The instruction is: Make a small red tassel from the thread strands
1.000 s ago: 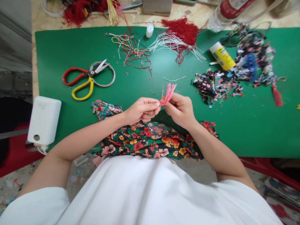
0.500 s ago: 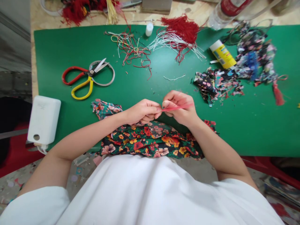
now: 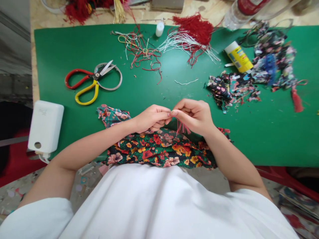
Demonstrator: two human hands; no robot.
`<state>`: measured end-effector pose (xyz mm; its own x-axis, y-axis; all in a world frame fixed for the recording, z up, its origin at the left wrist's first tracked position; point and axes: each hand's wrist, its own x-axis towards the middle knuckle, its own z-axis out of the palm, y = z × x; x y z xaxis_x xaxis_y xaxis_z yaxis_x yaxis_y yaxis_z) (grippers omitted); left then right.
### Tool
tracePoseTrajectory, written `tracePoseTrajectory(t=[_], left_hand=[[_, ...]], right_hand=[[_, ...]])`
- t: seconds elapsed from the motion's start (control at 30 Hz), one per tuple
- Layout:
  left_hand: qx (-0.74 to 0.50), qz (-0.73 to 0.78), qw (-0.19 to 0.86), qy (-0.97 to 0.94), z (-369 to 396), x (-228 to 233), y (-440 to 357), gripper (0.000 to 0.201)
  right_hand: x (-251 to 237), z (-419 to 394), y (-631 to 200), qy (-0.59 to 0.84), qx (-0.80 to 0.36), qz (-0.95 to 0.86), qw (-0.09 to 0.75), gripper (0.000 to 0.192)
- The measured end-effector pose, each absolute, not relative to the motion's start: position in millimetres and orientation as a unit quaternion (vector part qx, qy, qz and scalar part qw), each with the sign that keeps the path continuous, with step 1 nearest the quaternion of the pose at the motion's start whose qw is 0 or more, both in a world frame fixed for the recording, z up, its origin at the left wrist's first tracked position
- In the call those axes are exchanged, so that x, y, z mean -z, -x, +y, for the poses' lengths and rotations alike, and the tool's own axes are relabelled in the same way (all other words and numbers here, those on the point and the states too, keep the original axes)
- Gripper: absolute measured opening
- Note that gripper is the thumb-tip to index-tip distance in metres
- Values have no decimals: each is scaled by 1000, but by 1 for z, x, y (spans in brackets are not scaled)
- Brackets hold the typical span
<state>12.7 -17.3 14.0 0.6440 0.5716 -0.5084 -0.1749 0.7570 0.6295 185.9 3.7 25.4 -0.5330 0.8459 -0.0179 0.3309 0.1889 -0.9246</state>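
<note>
My left hand (image 3: 155,118) and my right hand (image 3: 195,116) meet at the fingertips above the front of the green mat. Both are closed in a pinch. A pinkish-red tassel (image 3: 182,128) hangs down beneath my right hand, its upper end hidden among the fingers of both hands. Below the hands, a floral fabric (image 3: 161,146) with red, orange and pink flowers lies bunched against the white shirt. A teal end of floral cloth (image 3: 112,116) sticks out by my left wrist.
Scissors (image 3: 96,78) with red and yellow handles lie on the green mat (image 3: 82,46). Farther back are tangled cords (image 3: 146,53), red tassels (image 3: 195,28) and a small white bottle (image 3: 159,29). A glue stick (image 3: 238,57) and fabric scraps (image 3: 231,88) lie right. A white power bank (image 3: 46,126) sits left.
The tassel strands, stretched rightward across my right palm before, now hang down below that hand. My right fingers have closed in to a pinch against my left fingertips.
</note>
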Motion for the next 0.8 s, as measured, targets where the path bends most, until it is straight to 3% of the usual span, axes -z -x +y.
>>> tracePoseTrajectory(t=[0.17,0.33,0.67,0.8], left_hand=[[-250,384,854,-245,-19,-13,-13,31],[-279,394,852,-204,-17,-14,-13,27],[-304,381,854,-180,-15,-15,-13,26],[-313,361,862,-170,-16,-14,-12,27]], right_hand=[[-21,-2,-189,406,-278,-831,258,25],[-7,-3,-191,339,-141,-891,267,17],[2,0,-195,325,-40,-913,242,19],[0,0,-193,285,9,-911,299,10]])
